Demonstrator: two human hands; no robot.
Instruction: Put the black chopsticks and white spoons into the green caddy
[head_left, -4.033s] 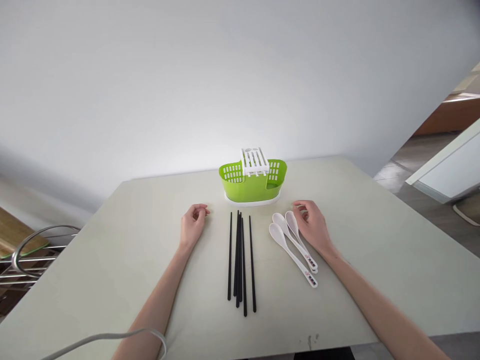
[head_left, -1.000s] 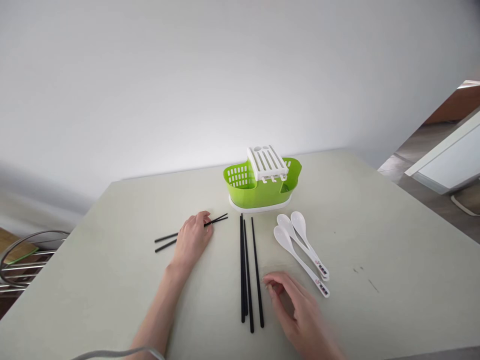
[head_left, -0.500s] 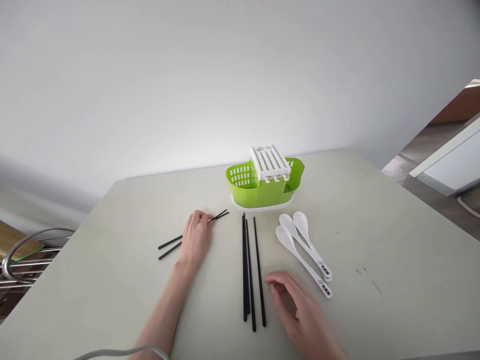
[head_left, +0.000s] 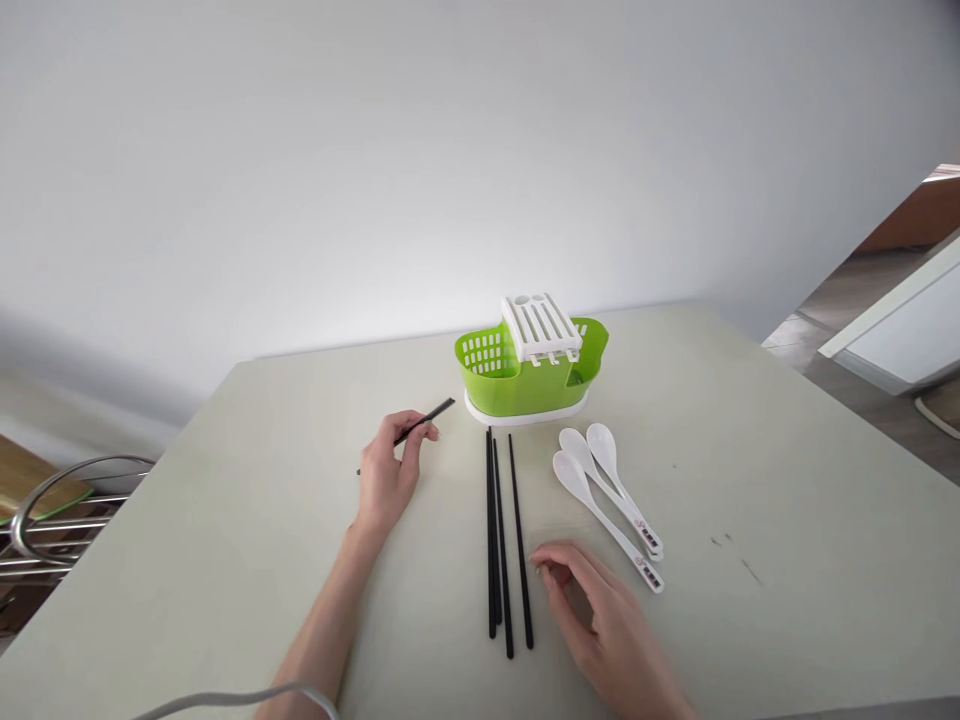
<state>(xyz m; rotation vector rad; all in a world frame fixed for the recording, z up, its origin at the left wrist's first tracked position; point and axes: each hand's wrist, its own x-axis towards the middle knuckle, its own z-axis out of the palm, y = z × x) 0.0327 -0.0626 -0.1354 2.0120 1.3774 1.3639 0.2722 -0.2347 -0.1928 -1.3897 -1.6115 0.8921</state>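
My left hand (head_left: 390,470) is closed around black chopsticks (head_left: 439,409), raised at a slant left of the basket. Their lower part passes behind my fingers. My right hand (head_left: 600,620) rests on the table with thumb and fingertips drawn together, and I see nothing in them. Just left of it, several black chopsticks (head_left: 507,560) lie lengthwise, apart from my fingertips. Three white spoons (head_left: 600,490) lie farther right with their handles toward me. Behind them stands a green basket (head_left: 517,398) with a white slotted holder (head_left: 546,328) across its middle.
The pale table (head_left: 750,420) backs onto a grey-white wall (head_left: 450,170). A metal rack (head_left: 45,530) stands past the left edge. A grey cable (head_left: 240,697) crosses the front left, by my forearm. Dark marks (head_left: 739,555) show on the table at right.
My left hand has turned and lifted the chopsticks; their spread, crossed ends have come together into one line. My right hand stays in place.
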